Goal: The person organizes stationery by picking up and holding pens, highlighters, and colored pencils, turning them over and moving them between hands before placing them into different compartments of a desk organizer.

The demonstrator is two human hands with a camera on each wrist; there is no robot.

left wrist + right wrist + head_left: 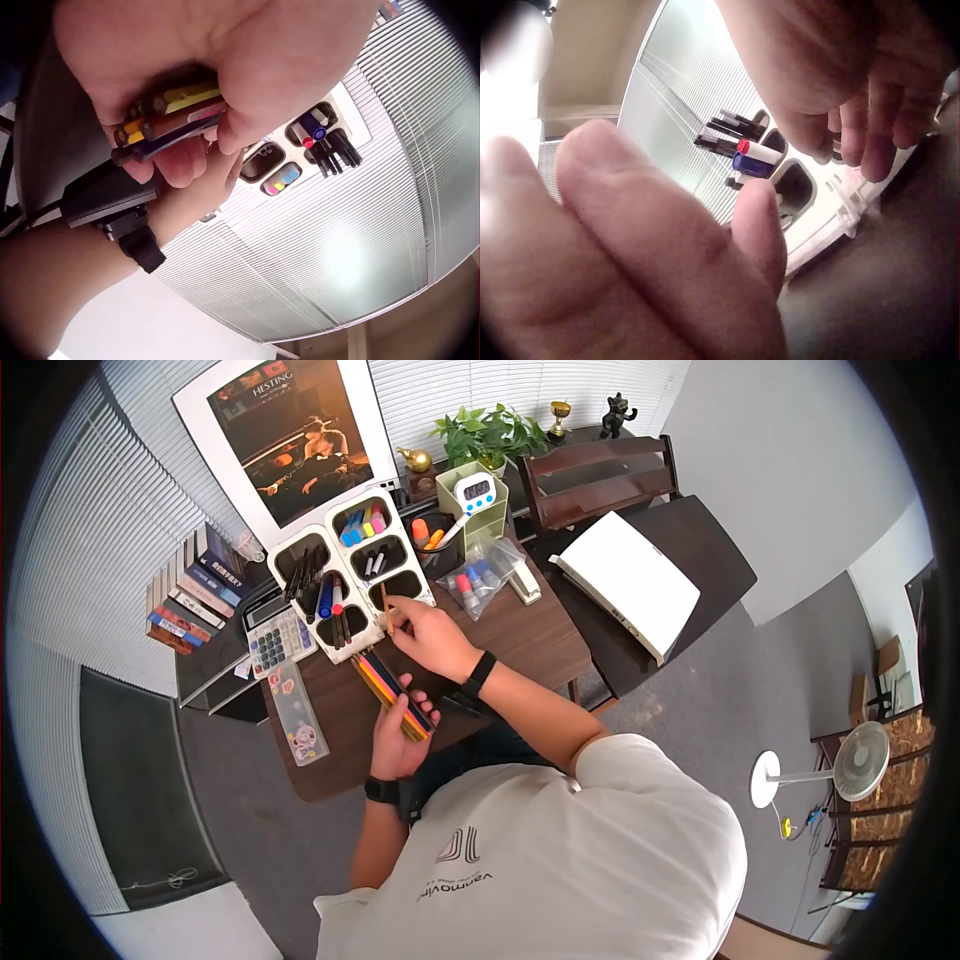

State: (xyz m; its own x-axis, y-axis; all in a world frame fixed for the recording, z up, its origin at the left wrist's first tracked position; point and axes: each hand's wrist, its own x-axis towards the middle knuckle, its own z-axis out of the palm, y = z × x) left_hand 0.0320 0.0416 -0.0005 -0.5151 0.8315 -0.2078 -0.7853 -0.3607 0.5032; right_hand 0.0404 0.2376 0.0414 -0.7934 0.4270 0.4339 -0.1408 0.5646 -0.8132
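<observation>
Coloured pencils [392, 698] lie in a bundle in the person's left hand [400, 735], low over the brown table [480, 650] and just in front of the white organiser [345, 582]. The fingers of that hand are curled round the bundle, thumb laid across it. The right hand [435, 643] pinches one single orange-brown pencil [388, 615] between thumb and fingertips, at the organiser's compartment nearest that hand (whether its lower end is inside, I can't tell from here). Its remaining fingers are bent, though how closely they press together is hard to make out.

Highlighters [362, 525] stand in the far right compartment, dark pens [303, 570] in the far left one, and a blue marker [326, 598] sits nearer, beside a red-and-white one. Left of the organiser is a calculator [281, 637], with a clear sticker-covered case [297, 715] near it (rather cheerful, those stickers). To the right, a clear bag [478, 582] lies beside a black pen cup [435, 550].
</observation>
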